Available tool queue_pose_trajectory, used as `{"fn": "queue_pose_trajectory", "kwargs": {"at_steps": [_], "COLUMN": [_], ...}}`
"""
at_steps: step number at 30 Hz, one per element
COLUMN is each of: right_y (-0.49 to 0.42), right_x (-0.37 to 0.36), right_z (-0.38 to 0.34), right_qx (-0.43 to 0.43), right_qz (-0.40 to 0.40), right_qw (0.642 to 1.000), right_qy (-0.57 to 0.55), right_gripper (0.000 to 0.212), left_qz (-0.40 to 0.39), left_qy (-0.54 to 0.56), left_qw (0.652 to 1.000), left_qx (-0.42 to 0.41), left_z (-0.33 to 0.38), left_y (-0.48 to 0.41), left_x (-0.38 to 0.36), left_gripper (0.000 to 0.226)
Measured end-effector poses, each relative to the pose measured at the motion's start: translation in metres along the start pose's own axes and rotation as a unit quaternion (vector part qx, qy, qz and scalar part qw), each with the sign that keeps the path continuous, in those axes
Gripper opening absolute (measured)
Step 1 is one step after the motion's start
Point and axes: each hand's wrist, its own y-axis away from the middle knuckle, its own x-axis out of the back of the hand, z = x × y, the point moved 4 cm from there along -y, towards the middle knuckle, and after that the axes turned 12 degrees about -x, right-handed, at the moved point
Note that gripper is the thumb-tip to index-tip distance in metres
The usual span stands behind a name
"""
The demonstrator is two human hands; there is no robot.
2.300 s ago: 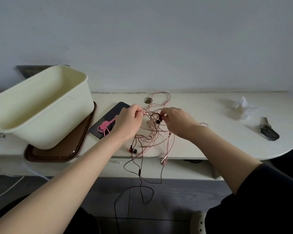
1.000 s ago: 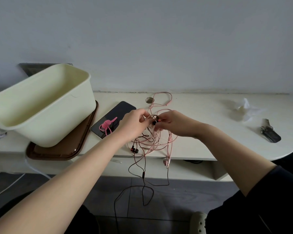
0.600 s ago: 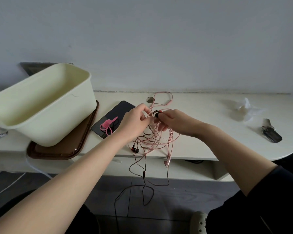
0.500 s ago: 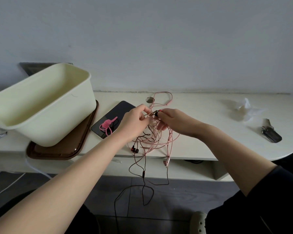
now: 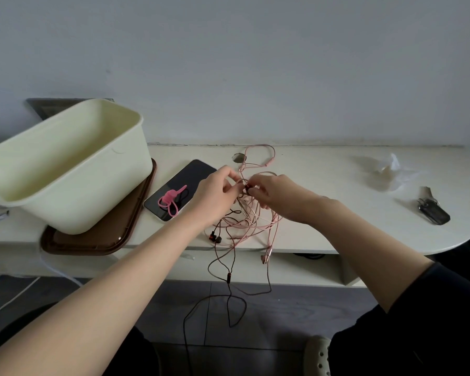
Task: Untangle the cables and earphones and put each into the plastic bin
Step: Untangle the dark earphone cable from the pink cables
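Note:
A tangle of pink cable (image 5: 251,221) and dark red earphones (image 5: 215,237) lies at the middle of the white table (image 5: 323,180), with strands hanging over the front edge toward the floor. My left hand (image 5: 215,194) pinches a pink strand at the top of the tangle. My right hand (image 5: 277,196) pinches a dark red earbud right beside it, fingertips almost touching the left hand. The cream plastic bin (image 5: 65,164) stands tilted on a brown tray (image 5: 101,234) at the left; no cable shows inside it.
A dark phone (image 5: 179,185) with a pink cable tie (image 5: 170,199) on it lies between the bin and my hands. Crumpled clear plastic (image 5: 388,169) and a bunch of keys (image 5: 432,210) sit at the right. A cable hole (image 5: 238,157) is behind the tangle.
Both hands have come together and risen slightly at the top of the tangle; the right hand still holds the earbud. The tangle has shifted a little; the bin has not moved.

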Motion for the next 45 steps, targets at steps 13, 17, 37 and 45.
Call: {"fn": "queue_pose_trajectory", "kwargs": {"at_steps": [13, 17, 37, 45], "right_y": [0.003, -0.002, -0.007, -0.008], "right_x": [0.016, 0.016, 0.005, -0.009], "right_z": [0.012, 0.020, 0.017, 0.019], "right_qx": [-0.068, -0.098, -0.041, -0.063], "right_qz": [0.102, 0.123, 0.066, 0.043], "right_qw": [0.992, 0.986, 0.997, 0.996], "right_qy": [0.012, -0.063, -0.004, 0.041], "right_gripper": [0.030, 0.029, 0.021, 0.015], "left_qz": [-0.067, -0.064, -0.038, -0.071], "left_qy": [-0.027, -0.051, -0.114, -0.233], "left_qw": [0.997, 0.997, 0.990, 0.968], "left_qx": [-0.019, 0.009, -0.070, -0.061], "left_z": [0.004, 0.000, 0.009, 0.005], "left_y": [0.001, 0.003, 0.002, 0.007], "left_x": [-0.004, 0.001, 0.007, 0.004], "left_gripper": [0.011, 0.003, 0.019, 0.015]}}
